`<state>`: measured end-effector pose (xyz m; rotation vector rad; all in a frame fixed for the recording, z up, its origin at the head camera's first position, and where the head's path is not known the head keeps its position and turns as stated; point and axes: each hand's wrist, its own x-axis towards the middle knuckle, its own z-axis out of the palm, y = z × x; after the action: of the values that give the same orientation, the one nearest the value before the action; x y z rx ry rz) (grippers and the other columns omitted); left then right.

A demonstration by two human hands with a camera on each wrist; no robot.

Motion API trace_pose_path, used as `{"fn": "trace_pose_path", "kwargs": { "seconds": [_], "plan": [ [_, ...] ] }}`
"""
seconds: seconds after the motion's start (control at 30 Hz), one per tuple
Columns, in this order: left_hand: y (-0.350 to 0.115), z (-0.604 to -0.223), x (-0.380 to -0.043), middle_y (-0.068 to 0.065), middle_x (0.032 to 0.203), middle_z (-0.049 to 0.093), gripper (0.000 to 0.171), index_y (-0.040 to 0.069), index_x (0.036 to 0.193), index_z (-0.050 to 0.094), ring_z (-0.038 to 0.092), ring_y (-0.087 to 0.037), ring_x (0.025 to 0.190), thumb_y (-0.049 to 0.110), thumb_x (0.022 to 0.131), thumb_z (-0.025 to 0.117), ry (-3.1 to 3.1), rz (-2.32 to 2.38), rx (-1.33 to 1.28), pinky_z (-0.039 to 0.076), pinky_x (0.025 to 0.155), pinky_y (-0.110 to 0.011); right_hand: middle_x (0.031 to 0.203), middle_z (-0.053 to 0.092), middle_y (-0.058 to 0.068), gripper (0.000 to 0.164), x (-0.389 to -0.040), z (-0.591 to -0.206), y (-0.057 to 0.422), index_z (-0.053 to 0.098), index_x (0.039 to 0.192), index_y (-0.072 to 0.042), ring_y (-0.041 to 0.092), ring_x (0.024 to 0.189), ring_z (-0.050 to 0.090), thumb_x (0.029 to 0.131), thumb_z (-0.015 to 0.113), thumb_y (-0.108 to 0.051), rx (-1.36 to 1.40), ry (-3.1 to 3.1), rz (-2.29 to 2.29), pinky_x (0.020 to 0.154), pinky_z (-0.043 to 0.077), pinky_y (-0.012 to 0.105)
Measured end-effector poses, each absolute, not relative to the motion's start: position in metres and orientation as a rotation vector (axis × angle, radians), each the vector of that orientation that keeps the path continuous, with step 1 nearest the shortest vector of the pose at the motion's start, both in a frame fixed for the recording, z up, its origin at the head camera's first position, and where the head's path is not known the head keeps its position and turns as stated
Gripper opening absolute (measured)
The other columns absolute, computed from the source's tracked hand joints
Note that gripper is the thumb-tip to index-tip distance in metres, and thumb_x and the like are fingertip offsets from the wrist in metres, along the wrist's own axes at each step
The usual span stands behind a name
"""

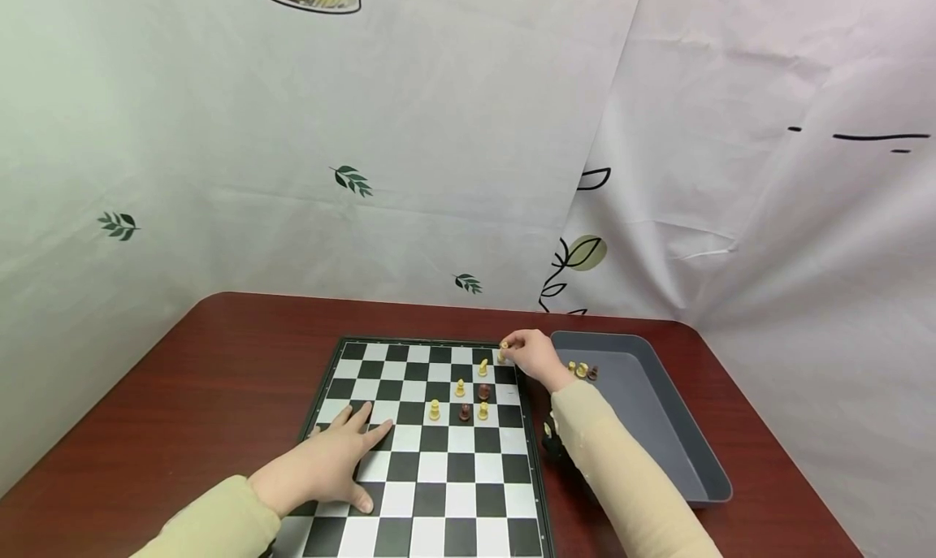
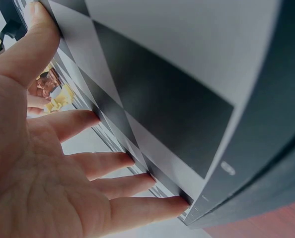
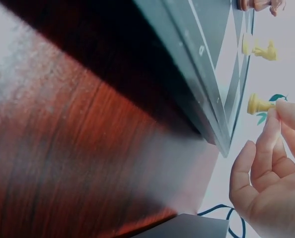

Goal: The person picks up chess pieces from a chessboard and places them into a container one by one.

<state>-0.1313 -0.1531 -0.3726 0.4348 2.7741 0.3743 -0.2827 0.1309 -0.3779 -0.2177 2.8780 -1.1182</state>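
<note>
My right hand [image 1: 534, 353] pinches a small yellow chess piece [image 3: 258, 104] between thumb and finger, over the far right corner of the chessboard [image 1: 447, 467]. Spread wide, my left hand [image 1: 332, 465] rests on the board's left side, fingertips on the squares in the left wrist view. Near the right hand a yellow knight [image 1: 483, 369] stands on a square. Closer in are a yellow piece [image 1: 460, 388], another yellow piece [image 1: 435, 410], a yellow pawn-like piece [image 1: 483, 411] and two dark brown pieces, one farther back [image 1: 484, 392] and one nearer [image 1: 465, 413].
Right of the board lies a grey tray [image 1: 661, 428], partly behind my right sleeve. Inside it are a yellow piece [image 1: 582, 370], another yellow one beside it and a brown piece [image 1: 593, 373]. The dark red table [image 1: 183, 395] meets a pale patterned curtain [image 1: 439, 217] at the back.
</note>
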Motion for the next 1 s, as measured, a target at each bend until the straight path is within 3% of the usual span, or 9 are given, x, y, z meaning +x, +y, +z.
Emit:
{"fn": "trace_pose_path", "kwargs": {
  "seconds": [1.0],
  "plan": [
    [-0.153, -0.372, -0.132, -0.031, 0.146, 0.032, 0.106, 0.009, 0.141, 0.046, 0.026, -0.058, 0.132, 0.046, 0.05, 0.086, 2.775, 0.37, 0.436, 0.029, 0.088, -0.077, 0.081, 0.063, 0.007, 0.014, -0.264, -0.357, 0.148, 0.07, 0.097, -0.003, 0.015, 0.068, 0.05, 0.087, 0.066, -0.012, -0.262, 2.823, -1.235, 0.059, 0.04, 0.027]
  ]
}}
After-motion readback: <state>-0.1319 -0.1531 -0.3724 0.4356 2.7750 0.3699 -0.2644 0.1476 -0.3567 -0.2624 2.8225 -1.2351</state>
